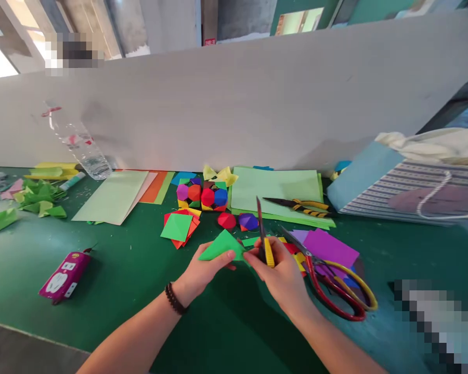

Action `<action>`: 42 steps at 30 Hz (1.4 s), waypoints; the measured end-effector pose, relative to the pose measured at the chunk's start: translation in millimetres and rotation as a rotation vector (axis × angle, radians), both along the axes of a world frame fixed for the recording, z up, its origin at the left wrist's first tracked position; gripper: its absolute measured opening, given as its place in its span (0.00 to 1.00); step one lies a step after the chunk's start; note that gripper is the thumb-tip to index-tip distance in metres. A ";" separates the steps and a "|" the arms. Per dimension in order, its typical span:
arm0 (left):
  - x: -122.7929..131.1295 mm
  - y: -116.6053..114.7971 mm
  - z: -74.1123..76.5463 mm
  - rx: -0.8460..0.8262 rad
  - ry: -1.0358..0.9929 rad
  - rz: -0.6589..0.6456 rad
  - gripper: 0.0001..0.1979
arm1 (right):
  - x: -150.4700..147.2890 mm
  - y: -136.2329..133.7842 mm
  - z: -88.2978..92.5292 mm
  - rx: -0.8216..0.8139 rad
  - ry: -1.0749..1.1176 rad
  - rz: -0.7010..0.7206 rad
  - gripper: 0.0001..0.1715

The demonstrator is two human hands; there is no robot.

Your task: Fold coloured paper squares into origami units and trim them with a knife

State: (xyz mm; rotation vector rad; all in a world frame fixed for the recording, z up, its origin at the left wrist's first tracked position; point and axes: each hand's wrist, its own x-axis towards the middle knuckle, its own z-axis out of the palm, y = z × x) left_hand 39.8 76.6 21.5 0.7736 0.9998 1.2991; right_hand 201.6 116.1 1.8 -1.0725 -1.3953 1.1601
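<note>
My left hand (207, 264) pinches a folded piece of green paper (223, 245) between thumb and fingers, just above the table. My right hand (276, 267) is closed round a utility knife (268, 250) with a yellow and black handle, its dark blade pointing up and away. The right fingertips also meet the right corner of the green paper. Beyond the hands lie a red folded paper piece (226, 221) and a purple one (248, 222). Large scissors (327, 278) with red and yellow handles rest to the right of my right hand.
Behind stand multicoloured folded paper blocks (202, 195). Pliers (300, 204) lie on pale green sheets (273, 182). Green and red squares (178, 226) are at left centre, purple sheets (331, 246) at right. A magenta pouch (65, 277), plastic bottle (81, 145) and striped bag (405, 182) flank them.
</note>
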 end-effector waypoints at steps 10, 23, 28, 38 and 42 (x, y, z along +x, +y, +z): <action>-27.1 11.1 11.2 0.065 -0.082 0.493 0.15 | 22.8 11.9 7.3 0.925 -0.734 0.030 0.19; -19.9 7.5 15.0 0.053 0.082 0.437 0.16 | 23.3 16.6 5.1 1.070 -0.922 -0.111 0.17; -14.7 6.0 14.4 0.006 0.129 0.450 0.14 | 18.2 11.7 6.6 1.074 -0.926 -0.129 0.15; -13.5 7.2 11.3 0.000 0.112 0.533 0.14 | 16.4 10.5 4.4 1.067 -0.921 -0.180 0.12; -14.7 8.2 11.7 -0.012 0.106 0.540 0.14 | 17.4 13.3 4.0 1.070 -0.899 -0.177 0.12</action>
